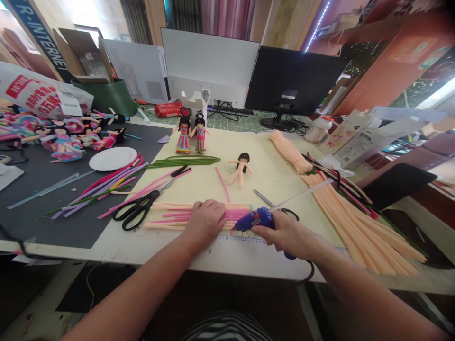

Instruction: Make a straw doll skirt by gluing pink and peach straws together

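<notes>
R grip [288, 233] w/ 1 glue gun [255, 218]

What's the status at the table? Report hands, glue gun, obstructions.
Right hand gripping glue gun. Left hand on pink and peach strips. Scissors close by, left; nothing visibly blocking the nozzle.

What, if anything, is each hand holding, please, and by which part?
The right hand holds the glue gun by its handle. The left hand lies over the strips; any grip there cannot be told.
</notes>
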`<state>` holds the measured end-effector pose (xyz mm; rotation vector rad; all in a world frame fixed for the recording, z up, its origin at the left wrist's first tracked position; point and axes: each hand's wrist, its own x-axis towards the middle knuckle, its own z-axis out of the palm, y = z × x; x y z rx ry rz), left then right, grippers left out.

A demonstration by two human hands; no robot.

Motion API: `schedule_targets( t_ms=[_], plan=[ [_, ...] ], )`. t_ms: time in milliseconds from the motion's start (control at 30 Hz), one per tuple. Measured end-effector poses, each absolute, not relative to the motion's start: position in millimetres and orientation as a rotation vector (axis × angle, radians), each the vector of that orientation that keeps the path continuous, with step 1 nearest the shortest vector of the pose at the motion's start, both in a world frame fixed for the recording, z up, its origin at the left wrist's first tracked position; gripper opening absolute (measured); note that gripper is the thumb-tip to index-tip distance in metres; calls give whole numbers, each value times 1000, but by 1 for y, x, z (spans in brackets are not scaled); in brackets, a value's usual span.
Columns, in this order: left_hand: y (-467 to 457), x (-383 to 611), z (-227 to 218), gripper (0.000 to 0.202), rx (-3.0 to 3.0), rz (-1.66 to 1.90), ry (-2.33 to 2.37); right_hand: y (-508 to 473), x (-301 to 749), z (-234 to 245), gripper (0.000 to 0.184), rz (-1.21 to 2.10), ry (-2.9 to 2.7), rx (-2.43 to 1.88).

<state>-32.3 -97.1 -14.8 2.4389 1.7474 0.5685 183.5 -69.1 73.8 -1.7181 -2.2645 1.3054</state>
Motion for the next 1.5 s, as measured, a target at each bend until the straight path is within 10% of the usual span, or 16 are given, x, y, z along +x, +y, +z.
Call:
schedule_targets(
  t_ms=[1500],
  plan=[
    [-97,-32,-13,12,2414,611,1713,-37,175,61,21,1215,-2158,-1771]
  ],
)
